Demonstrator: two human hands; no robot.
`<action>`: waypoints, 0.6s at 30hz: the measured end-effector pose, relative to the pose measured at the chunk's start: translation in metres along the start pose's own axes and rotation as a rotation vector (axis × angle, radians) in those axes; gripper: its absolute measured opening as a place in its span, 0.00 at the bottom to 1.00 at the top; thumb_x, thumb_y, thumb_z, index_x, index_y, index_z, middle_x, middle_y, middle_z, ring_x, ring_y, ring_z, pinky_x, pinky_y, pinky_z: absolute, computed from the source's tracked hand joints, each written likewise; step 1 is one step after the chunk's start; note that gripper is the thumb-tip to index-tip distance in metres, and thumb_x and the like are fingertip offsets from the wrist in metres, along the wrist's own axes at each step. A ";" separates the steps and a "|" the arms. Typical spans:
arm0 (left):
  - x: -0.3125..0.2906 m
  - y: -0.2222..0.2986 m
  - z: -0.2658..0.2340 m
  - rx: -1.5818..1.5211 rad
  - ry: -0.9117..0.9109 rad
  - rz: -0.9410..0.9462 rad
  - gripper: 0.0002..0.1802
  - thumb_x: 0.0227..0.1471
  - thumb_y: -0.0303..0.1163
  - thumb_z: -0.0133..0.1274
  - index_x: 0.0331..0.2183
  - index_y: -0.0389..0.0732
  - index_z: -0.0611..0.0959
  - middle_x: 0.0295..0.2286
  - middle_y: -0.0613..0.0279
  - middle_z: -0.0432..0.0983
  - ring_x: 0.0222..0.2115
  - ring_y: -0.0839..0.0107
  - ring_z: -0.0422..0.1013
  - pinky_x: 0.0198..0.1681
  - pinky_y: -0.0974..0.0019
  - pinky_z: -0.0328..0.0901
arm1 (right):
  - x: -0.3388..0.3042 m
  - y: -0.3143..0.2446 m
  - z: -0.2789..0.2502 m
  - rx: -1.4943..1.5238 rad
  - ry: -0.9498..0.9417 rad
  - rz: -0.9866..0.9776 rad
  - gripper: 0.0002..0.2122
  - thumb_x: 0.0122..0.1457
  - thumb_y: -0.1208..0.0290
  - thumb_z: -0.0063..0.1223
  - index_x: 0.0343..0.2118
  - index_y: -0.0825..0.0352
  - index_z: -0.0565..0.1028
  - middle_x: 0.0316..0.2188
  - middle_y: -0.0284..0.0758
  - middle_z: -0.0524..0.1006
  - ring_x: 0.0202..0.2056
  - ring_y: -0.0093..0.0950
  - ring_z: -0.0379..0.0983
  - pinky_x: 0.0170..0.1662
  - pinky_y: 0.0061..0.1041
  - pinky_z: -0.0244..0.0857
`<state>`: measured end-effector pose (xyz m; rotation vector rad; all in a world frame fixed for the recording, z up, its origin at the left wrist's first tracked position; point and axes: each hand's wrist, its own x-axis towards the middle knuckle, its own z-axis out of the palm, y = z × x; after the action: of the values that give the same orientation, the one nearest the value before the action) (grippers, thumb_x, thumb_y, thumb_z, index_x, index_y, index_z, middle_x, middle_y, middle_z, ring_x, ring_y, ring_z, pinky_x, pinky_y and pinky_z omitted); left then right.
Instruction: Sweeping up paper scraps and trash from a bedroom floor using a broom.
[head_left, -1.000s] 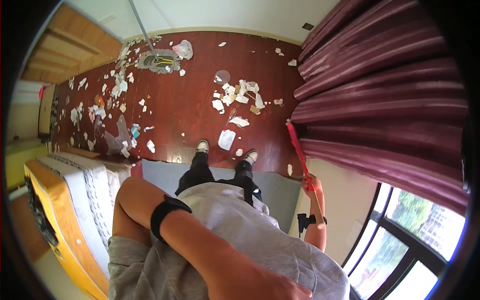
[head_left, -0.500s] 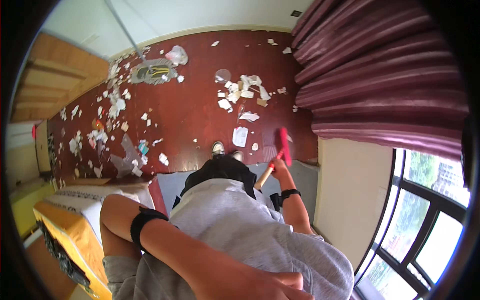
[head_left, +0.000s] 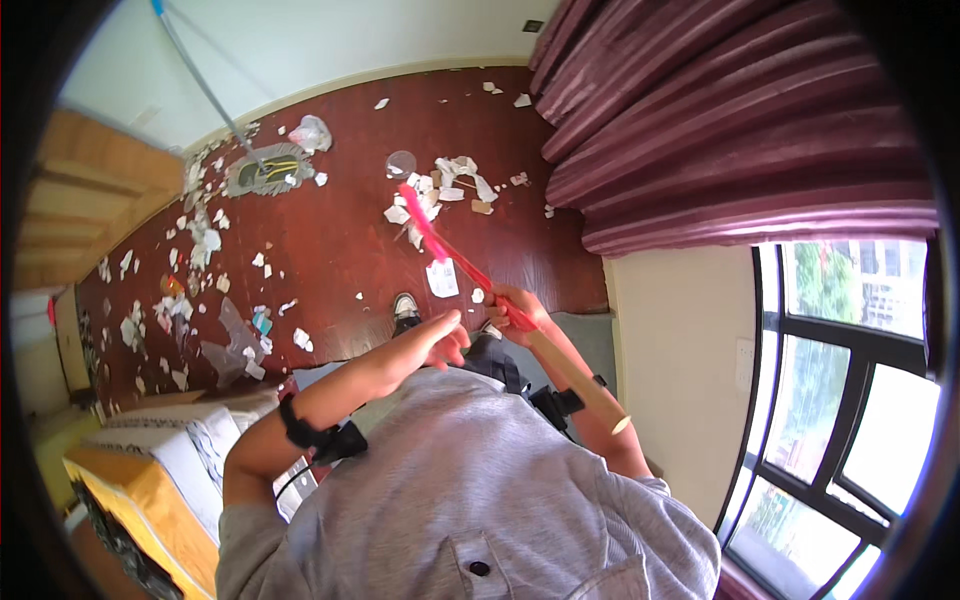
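My right hand (head_left: 518,312) is wrapped round a red broom (head_left: 462,262) near the middle of its length. The pink-red head points away to the far left, over the floor near a heap of paper scraps (head_left: 440,190). Its pale wooden handle end (head_left: 580,385) slants back beside my right forearm. My left hand (head_left: 440,345) hovers in front of my body, a little left of the broom, thumb stretched and fingers loosely bent apart. It holds nothing and does not touch the broom.
Paper and plastic litter covers the dark red floor (head_left: 330,230). A flat mop (head_left: 268,172) leans on the far wall beside a clear plastic bag (head_left: 312,134). Purple curtains (head_left: 730,130) and a window (head_left: 840,400) stand at right. Wooden furniture (head_left: 115,190) is at left.
The broom has swung from low on my right to in front of me, its head now farther off and leftward. My left hand has reached forward from near my chest. The view has shifted slightly.
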<state>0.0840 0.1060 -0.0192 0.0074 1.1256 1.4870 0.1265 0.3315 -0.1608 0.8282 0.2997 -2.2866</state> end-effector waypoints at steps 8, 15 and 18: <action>0.115 -0.050 0.134 -0.509 0.056 -0.459 0.07 0.49 0.32 0.46 0.29 0.39 0.69 0.23 0.59 0.68 0.27 0.66 0.69 0.31 0.66 0.66 | -0.039 -0.010 -0.087 -0.372 0.546 -0.242 0.08 0.51 0.72 0.45 0.21 0.70 0.68 0.13 0.34 0.67 0.13 0.27 0.62 0.15 0.24 0.57; 0.185 -0.084 0.094 -0.435 -0.266 -0.513 0.05 0.51 0.24 0.41 0.24 0.42 0.68 0.18 0.69 0.62 0.18 0.80 0.60 0.21 0.77 0.56 | -0.043 0.003 -0.187 -0.229 0.578 -0.330 0.07 0.54 0.69 0.44 0.24 0.66 0.69 0.16 0.32 0.69 0.18 0.26 0.67 0.19 0.27 0.61; 0.192 -0.051 0.094 -0.384 -0.318 -0.634 0.06 0.51 0.24 0.41 0.23 0.41 0.67 0.19 0.69 0.61 0.19 0.81 0.60 0.21 0.78 0.56 | -0.032 0.004 -0.203 -0.201 0.688 -0.446 0.08 0.56 0.69 0.40 0.28 0.67 0.70 0.18 0.33 0.69 0.19 0.25 0.68 0.19 0.27 0.64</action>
<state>0.1219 0.3020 -0.1114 -0.3380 0.4998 1.0540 0.2455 0.4300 -0.2970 1.5418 1.0937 -2.2219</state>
